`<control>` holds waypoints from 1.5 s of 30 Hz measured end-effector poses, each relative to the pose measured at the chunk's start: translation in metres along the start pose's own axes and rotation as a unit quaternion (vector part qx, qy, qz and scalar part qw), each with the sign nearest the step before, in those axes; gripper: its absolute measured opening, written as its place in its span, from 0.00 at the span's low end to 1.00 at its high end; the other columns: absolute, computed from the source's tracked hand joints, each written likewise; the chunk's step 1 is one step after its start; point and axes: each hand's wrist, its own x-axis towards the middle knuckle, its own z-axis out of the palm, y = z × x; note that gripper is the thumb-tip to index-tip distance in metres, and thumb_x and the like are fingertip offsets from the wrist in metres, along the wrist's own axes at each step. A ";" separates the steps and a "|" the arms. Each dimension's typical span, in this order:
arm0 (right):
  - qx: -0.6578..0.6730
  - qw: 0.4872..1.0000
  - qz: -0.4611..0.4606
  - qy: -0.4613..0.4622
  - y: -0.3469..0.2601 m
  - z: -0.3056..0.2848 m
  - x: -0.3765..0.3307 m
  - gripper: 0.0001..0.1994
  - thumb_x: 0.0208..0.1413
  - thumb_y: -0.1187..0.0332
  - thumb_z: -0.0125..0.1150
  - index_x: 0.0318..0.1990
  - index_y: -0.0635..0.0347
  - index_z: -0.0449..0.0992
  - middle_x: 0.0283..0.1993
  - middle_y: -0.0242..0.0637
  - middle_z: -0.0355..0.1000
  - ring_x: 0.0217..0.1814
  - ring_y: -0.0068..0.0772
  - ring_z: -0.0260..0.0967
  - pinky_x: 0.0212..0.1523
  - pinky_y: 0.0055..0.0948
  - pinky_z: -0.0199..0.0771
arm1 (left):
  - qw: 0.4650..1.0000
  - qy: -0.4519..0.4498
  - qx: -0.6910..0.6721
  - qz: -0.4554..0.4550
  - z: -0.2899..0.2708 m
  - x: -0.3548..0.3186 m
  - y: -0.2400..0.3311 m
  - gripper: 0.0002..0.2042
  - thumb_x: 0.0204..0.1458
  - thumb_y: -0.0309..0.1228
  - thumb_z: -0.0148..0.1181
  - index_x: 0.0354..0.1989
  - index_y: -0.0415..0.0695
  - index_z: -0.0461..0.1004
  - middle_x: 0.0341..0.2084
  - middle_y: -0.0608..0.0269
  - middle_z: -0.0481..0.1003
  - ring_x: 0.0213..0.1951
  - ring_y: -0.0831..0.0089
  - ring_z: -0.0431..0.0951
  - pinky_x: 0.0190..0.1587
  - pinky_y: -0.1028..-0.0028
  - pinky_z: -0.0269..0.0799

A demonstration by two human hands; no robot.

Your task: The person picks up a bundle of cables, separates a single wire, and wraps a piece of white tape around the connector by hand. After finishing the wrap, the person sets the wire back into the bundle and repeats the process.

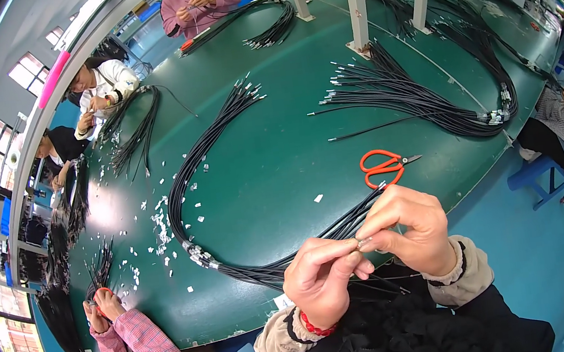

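A: Biggest first. Green table (279, 155), long, curving off to the far edge, other people seated along both sides.

B: Next down?

A: Black cable bundle (185, 167), arcs from mid-table round to the near edge, right under the hands. Laid in a loop, probably so the ends stay within reach. A second fanned bundle (414, 98) lies toward the far right edge, terminals spread out.

B: Smaller stuff?

A: Orange-handled scissors (382, 166), flat near the near edge, just beyond the hands, blades closed. White scraps (160, 227) are scattered around the loop's left side.

B: Hands?

A: Left hand (321, 281) and right hand (410, 227) are both raised just off the near edge, wrists bent inward, fingertips meeting. Each is pinched tight, thumb against forefinger, on one wire end (362, 242) pulled out of the loop. Held close together like that likely to steady the tip.

B: What's on the tip?

A: Small pale or metallic bit, maybe a terminal; too tiny to tell. Remaining fingers curl in loosely. Red bracelet (316, 328) on left wrist.
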 end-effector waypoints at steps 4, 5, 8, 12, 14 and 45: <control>0.043 0.999 -0.011 -0.014 0.003 0.000 0.002 0.06 0.40 0.78 0.66 0.28 0.61 0.77 0.25 0.34 0.70 0.22 0.23 0.67 0.22 0.20 0.66 | 0.992 -0.032 -0.100 -0.073 -0.005 0.002 0.003 0.08 0.47 0.12 0.54 0.36 0.32 0.71 0.27 0.52 0.72 0.24 0.69 0.77 0.26 0.77 0.76; 0.042 0.999 -0.023 -0.019 0.003 0.000 0.002 0.06 0.40 0.78 0.65 0.28 0.61 0.77 0.25 0.34 0.69 0.22 0.23 0.66 0.22 0.20 0.66 | 0.987 -0.035 -0.120 -0.100 -0.006 0.003 0.005 0.09 0.46 0.12 0.55 0.36 0.32 0.71 0.27 0.53 0.72 0.25 0.69 0.77 0.27 0.76 0.76; 0.016 0.999 -0.028 -0.018 -0.001 0.001 0.003 0.06 0.40 0.78 0.65 0.28 0.60 0.78 0.25 0.34 0.69 0.21 0.23 0.66 0.21 0.20 0.65 | 0.997 -0.028 -0.033 -0.063 -0.004 0.008 0.006 0.10 0.43 0.11 0.57 0.35 0.33 0.72 0.27 0.53 0.72 0.25 0.68 0.77 0.28 0.76 0.75; -0.043 0.999 -0.020 -0.002 -0.009 0.007 0.004 0.06 0.40 0.77 0.65 0.28 0.60 0.78 0.25 0.34 0.69 0.21 0.23 0.66 0.20 0.20 0.65 | 0.977 0.001 0.197 0.086 -0.004 0.009 0.008 0.11 0.40 0.11 0.61 0.33 0.35 0.73 0.26 0.55 0.73 0.26 0.68 0.77 0.28 0.76 0.74; -0.064 0.997 -0.032 0.010 -0.009 0.009 0.004 0.06 0.40 0.76 0.66 0.28 0.59 0.78 0.25 0.33 0.69 0.21 0.23 0.67 0.19 0.20 0.65 | 0.965 0.015 0.229 0.125 -0.005 0.009 0.008 0.12 0.37 0.11 0.63 0.32 0.36 0.73 0.26 0.56 0.73 0.27 0.69 0.77 0.28 0.76 0.73; -0.097 0.994 -0.045 0.003 -0.021 0.001 0.004 0.09 0.34 0.74 0.71 0.25 0.61 0.77 0.23 0.32 0.70 0.21 0.23 0.68 0.19 0.20 0.66 | 1.000 0.008 0.016 0.005 0.002 0.004 0.021 0.07 0.46 0.12 0.55 0.33 0.31 0.71 0.28 0.54 0.70 0.26 0.68 0.77 0.29 0.76 0.76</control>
